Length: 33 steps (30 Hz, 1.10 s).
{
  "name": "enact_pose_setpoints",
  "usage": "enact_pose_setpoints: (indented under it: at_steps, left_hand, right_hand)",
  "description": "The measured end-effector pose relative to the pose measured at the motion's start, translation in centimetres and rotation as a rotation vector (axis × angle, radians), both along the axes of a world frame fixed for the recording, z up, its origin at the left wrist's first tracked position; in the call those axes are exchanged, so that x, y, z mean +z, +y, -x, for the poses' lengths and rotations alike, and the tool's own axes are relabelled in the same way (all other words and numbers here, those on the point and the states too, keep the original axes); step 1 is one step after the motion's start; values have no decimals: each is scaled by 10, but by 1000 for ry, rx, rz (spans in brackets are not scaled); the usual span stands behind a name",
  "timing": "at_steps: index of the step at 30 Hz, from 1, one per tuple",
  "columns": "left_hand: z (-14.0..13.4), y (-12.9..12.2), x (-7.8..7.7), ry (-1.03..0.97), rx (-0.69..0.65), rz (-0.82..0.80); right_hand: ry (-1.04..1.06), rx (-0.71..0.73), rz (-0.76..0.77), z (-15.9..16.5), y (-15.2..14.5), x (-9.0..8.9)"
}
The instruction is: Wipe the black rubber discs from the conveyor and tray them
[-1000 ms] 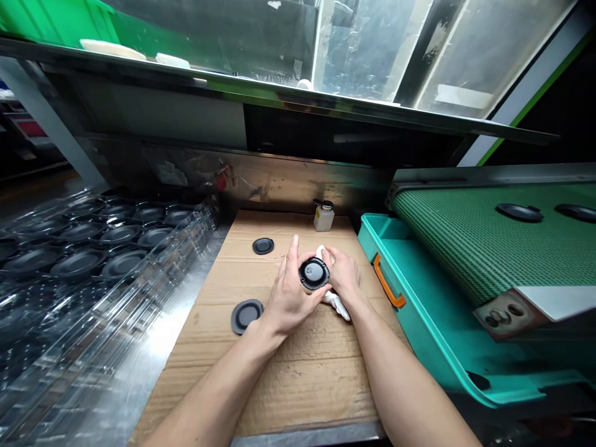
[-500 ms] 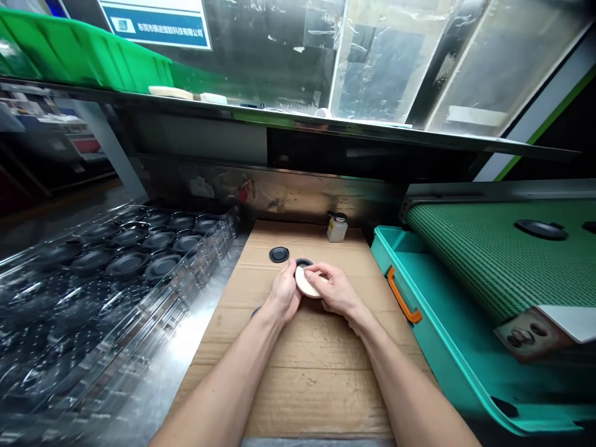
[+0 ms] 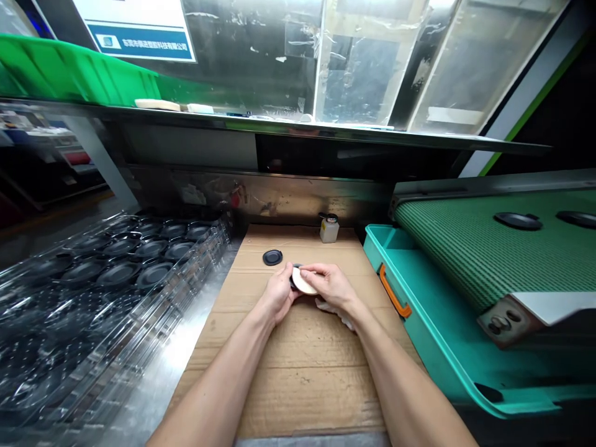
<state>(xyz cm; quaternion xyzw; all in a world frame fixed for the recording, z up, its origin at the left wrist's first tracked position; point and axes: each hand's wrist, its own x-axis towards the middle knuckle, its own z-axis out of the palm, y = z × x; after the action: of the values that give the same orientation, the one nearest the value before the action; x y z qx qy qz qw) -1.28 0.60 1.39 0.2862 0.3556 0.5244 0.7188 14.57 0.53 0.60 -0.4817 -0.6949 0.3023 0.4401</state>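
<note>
My left hand [image 3: 278, 293] is closed around the edge of a dark round lid [image 3: 292, 283], held low over the cardboard in the middle. Most of that lid is hidden by my fingers and by a cream-white round pad [image 3: 303, 284]. My right hand [image 3: 333, 287] grips the pad with its fingertips and presses it against the lid. A crumpled white cloth [image 3: 336, 311] shows beneath my right palm and wrist. Just beyond my left fingers, another black round lid [image 3: 272, 257] lies flat on the cardboard sheet [image 3: 307, 379].
A small white bottle [image 3: 329, 230] with a dark cap stands at the back. Clear plastic trays [image 3: 135, 323] of black round lids fill the left. On the right are a turquoise bin [image 3: 433, 347] with an orange handle and a green conveyor belt [image 3: 465, 242] carrying black lids. A shelf edge [image 3: 298, 124] crosses above.
The view has shifted a little. The pad now sits flatter over the lid, and more of the cloth shows under my right hand. A dark edge beside my left wrist is out of sight.
</note>
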Motion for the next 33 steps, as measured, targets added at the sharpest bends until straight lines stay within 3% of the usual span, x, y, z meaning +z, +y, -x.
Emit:
enact_pose_setpoints:
  at_steps: [4, 6, 9, 12, 14, 17, 21, 25, 33]
  left_hand:
    - [17, 7, 10, 58, 128, -25]
    - [28, 6, 19, 122, 143, -90]
    - [47, -5, 34, 288, 78, -202]
    - [73, -27, 41, 486, 95, -238]
    - [93, -44, 41, 623, 104, -221]
    - [120, -67, 39, 778, 17, -196]
    - [134, -78, 39, 912, -60, -215]
    - [122, -48, 40, 932, 1, -363]
    - [73, 74, 25, 1145, 150, -454]
  right_hand:
    - [-132, -412, -62, -18, 10, -15]
    - [-189, -546, -33, -29, 14, -21]
    - [-243, -594, 25, -36, 15, -25]
    - [-291, -590, 64, -34, 13, -24]
    - [-316, -582, 79, -33, 12, -22]
    - [-347, -570, 87, -32, 10, -21]
    - [-367, -568, 104, -34, 9, -21]
    - [-392, -555, 129, -33, 8, -19]
    - [-399, -559, 141, -32, 9, -18]
